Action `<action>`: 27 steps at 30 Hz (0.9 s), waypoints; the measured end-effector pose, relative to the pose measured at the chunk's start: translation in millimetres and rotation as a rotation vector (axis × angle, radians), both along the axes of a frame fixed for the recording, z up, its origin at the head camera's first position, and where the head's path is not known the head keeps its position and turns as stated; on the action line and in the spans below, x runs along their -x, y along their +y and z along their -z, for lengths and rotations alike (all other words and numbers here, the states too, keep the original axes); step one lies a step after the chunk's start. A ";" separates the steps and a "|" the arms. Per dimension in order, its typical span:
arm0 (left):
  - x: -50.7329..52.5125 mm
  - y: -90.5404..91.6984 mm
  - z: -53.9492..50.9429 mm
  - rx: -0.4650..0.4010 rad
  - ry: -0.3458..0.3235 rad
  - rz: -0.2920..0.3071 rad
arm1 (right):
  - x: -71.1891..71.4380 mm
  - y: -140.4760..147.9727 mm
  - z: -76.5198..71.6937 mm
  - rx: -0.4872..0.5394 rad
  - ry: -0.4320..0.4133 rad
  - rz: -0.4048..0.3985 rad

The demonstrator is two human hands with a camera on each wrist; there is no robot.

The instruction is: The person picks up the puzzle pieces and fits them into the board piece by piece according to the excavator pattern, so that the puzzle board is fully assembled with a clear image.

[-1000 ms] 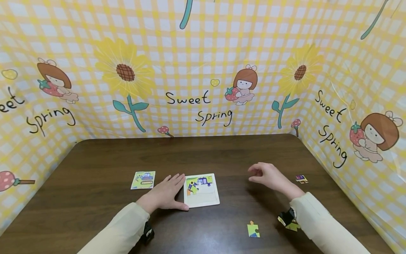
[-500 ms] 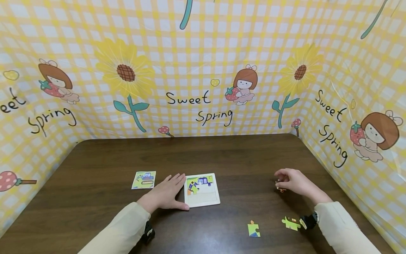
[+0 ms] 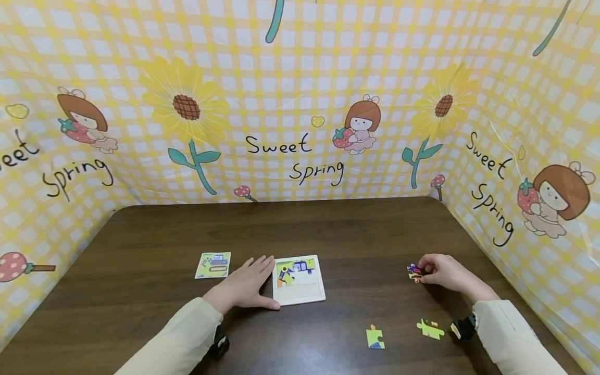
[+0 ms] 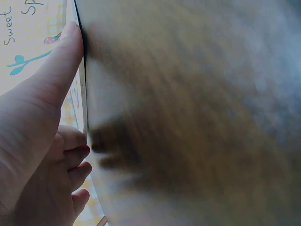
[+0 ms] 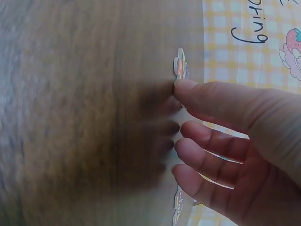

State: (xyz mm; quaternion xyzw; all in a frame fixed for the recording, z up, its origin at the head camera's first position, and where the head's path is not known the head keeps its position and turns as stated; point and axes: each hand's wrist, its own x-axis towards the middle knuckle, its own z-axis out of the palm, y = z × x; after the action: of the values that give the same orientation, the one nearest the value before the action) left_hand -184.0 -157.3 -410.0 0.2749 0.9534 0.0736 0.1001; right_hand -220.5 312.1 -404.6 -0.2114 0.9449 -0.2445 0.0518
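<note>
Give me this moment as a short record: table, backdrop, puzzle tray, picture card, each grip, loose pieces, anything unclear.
Table: dark, wood-grained
Backdrop: yellow-checked cloth lettered "Sweet Spring"
Puzzle tray: white, partly filled; far side pictured, near right bare
Picture card: flat, left of the tray
Left grip: bare hand laid against the tray's left edge
Right grip: thumb touching a purple-and-orange piece
Near-right pieces: green piece with a blue corner; another green piece
Unclear: whether the right grip pinches its piece

The right hand (image 3: 447,273) is partly hiding the purple puzzle piece (image 3: 413,269) — beside that grip, the right wrist view's tabletop (image 5: 70,117) is blurring; behind, the head view is cutting off 2 sleeves (image 3: 173,336).
</note>
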 end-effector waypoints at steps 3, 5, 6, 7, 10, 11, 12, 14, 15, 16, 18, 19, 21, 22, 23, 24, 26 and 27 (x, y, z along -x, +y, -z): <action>0.3 0.6 -0.5 -0.001 -0.001 0.000 | 0.0 0.1 -0.6 0.004 0.004 0.004; 0.5 0.7 -0.5 0.000 -0.001 -0.003 | 0.0 0.1 -1.1 0.008 0.007 0.002; 0.8 0.7 -0.4 0.002 -0.001 -0.004 | 0.2 0.2 -1.1 0.011 0.009 0.000; 0.9 0.6 -0.4 0.000 -0.001 -0.006 | 0.5 0.5 -1.0 0.014 0.012 -0.003; 1.4 0.4 0.0 0.003 -0.001 -0.008 | 1.2 1.0 -0.3 0.018 0.022 -0.005; 1.4 0.4 -0.1 0.003 -0.002 -0.007 | 1.3 1.2 0.0 0.018 0.024 -0.005; 1.4 0.3 -0.1 0.002 -0.003 -0.007 | 1.4 1.3 0.2 0.015 0.029 -0.004; 1.2 0.3 -0.1 0.003 -0.003 -0.006 | 1.6 1.2 0.5 0.010 0.038 -0.003; 1.1 0.3 -0.2 0.002 -0.004 -0.005 | 1.7 1.0 0.5 0.007 0.045 -0.004; 0.9 0.3 -0.3 0.001 -0.005 -0.005 | 2.0 0.7 0.4 0.007 0.050 -0.005; 0.5 0.4 -0.7 -0.002 -0.004 -0.005 | 2.8 -0.4 -0.3 0.005 0.065 -0.010; 0.3 0.5 -0.8 -0.004 -0.004 -0.006 | 3.4 -1.3 -1.0 0.006 0.068 -0.010; 0.0 0.5 -0.7 -0.006 -0.005 -0.007 | 5.0 -3.6 -2.8 0.008 0.077 -0.013; -0.1 0.5 -0.7 -0.007 -0.006 -0.007 | 5.8 -5.1 -4.2 0.009 0.079 -0.016; -0.2 0.5 -0.6 -0.007 -0.006 -0.007 | 6.6 -6.7 -5.6 0.008 0.082 -0.020; -0.2 0.5 -0.5 -0.006 -0.006 -0.008 | 7.4 -8.7 -7.2 0.008 0.084 -0.024; -0.2 0.5 -0.2 -0.007 -0.007 -0.008 | 8.9 -13.6 -10.6 0.011 0.089 -0.033; -0.1 0.5 -0.2 -0.007 -0.007 -0.008 | 9.4 -16.5 -12.5 0.012 0.090 -0.041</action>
State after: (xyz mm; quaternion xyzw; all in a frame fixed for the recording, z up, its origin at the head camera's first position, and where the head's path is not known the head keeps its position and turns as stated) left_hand -183.8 -156.8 -409.9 0.2710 0.9539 0.0784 0.1021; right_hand -230.0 295.6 -392.2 -0.2417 0.9403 -0.2393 0.0130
